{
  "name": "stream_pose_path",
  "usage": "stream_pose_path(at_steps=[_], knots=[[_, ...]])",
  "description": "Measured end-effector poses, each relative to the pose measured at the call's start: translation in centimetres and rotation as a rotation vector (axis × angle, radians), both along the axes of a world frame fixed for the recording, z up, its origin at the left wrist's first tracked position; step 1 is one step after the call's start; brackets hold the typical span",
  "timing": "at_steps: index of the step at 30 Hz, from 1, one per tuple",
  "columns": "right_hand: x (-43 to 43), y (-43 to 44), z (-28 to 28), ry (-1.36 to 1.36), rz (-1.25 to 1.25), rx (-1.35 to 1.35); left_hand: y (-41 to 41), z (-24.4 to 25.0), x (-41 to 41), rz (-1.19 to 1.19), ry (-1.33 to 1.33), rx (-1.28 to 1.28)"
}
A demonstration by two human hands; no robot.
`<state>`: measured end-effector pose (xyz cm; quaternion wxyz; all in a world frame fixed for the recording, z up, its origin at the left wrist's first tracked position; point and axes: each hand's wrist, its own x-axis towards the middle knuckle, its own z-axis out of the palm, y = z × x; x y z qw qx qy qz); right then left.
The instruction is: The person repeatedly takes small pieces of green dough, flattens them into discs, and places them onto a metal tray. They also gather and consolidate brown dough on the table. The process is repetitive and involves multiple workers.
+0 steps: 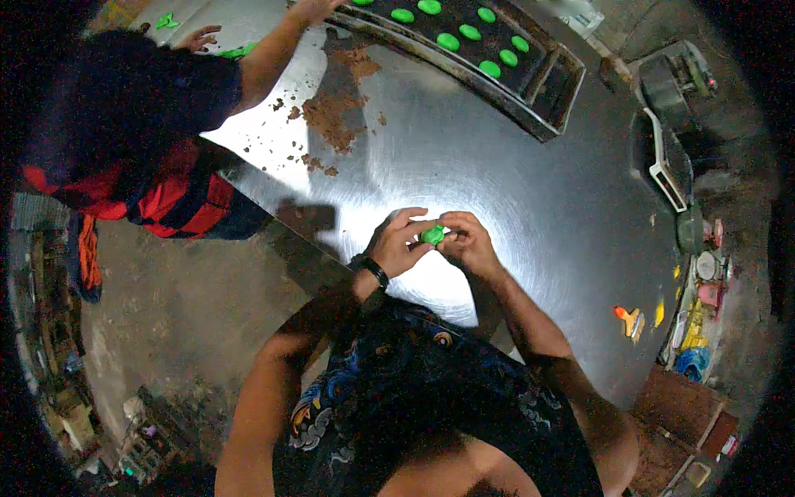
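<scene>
Between my two hands is a small lump of bright green dough (433, 235), just above the shiny metal table (522, 205). My left hand (399, 243), with a dark band at the wrist, grips the lump from the left. On its other side, the fingers of my right hand (467, 243) pinch the lump's edge. Part of the dough is hidden by my fingers. Beyond, at the far edge, a dark baking tray (428, 59) carries several flattened green dough rounds (447, 42).
A co-worker (143, 105) stands at the left, one arm reaching to the tray. Brown crumbly filling (332, 118) is scattered on the table. A brush (632, 322) lies at the right, near a digital scale (667, 164). Green dough (239, 52) lies by the co-worker's hand.
</scene>
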<state>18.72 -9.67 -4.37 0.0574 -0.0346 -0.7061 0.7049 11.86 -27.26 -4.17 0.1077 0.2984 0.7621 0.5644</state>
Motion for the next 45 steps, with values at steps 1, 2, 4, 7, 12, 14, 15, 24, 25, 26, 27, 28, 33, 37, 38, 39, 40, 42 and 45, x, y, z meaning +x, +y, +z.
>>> stream_pose_path(at_steps=[1,2,4,7,12,14,15,24,25,26,27,28,33,37,38,39,40,42,45], knots=[[0.3,-1.1,-0.3,0.141,-0.122,0.27,0.1,-0.8,-0.2,-0.023,0.059,-0.022],[0.3,-1.5,-0.5,0.224,-0.14,0.497,0.1,-1.5,-0.4,-0.046,0.118,-0.043],[-0.3,-2.8,2.4,0.1,-0.121,0.811,0.1,-2.2,-1.1,-0.047,0.165,-0.083],[-6.1,-0.2,6.2,-0.345,0.575,1.325,-0.6,-1.1,-1.7,-0.043,0.093,-0.147],[-9.7,-7.2,15.9,0.63,-0.55,0.828,-9.5,5.3,-0.7,-0.013,-0.257,0.09],[-9.8,-8.6,10.9,0.612,-0.725,1.009,-14.5,9.9,0.2,-0.118,-0.384,0.251],[-9.1,-9.1,5.3,0.333,-0.592,1.183,-16.4,13.1,0.7,-0.225,-0.448,0.38],[1.8,-2.3,-4.8,0.35,-0.462,1.34,-16.8,29.8,13.1,-1.143,-0.594,1.067],[4.6,-2.9,-3.6,0.081,-0.381,1.084,-16.0,29.4,13.4,-1.179,-0.624,1.099],[0.3,-2.8,-0.6,-0.123,-0.259,0.811,-15.3,30.6,12.3,-1.15,-0.61,1.115],[2.4,-3.5,0.0,-0.146,-0.155,0.928,-15.0,30.3,13.2,-1.153,-0.636,1.13],[3.8,-3.9,1.3,-0.165,-0.06,1.049,-14.3,30.0,13.7,-1.166,-0.661,1.143],[5.3,-3.5,7.3,-0.509,-0.043,0.79,-9.7,28.4,13.7,-1.218,-0.823,1.127],[4.6,0.3,10.4,-0.43,0.134,0.786,-5.5,27.9,13.0,-1.244,-0.907,1.076],[3.4,1.9,11.7,-0.483,0.171,0.803,-4.7,27.8,12.4,-1.245,-0.922,1.088],[2.4,4.2,12.7,-0.426,0.189,0.839,-3.8,27.6,11.9,-1.254,-0.94,1.089],[2.2,7.3,13.6,-0.128,0.113,0.909,-2.6,27.7,11.8,-1.236,-0.951,1.102],[-4.3,11.3,18.5,-0.227,0.109,0.948,0.1,26.9,10.4,-1.144,-0.951,1.124],[-12.2,18.9,21.3,0.037,-0.26,0.967,4.4,26.1,8.0,-1.086,-0.985,1.154]])
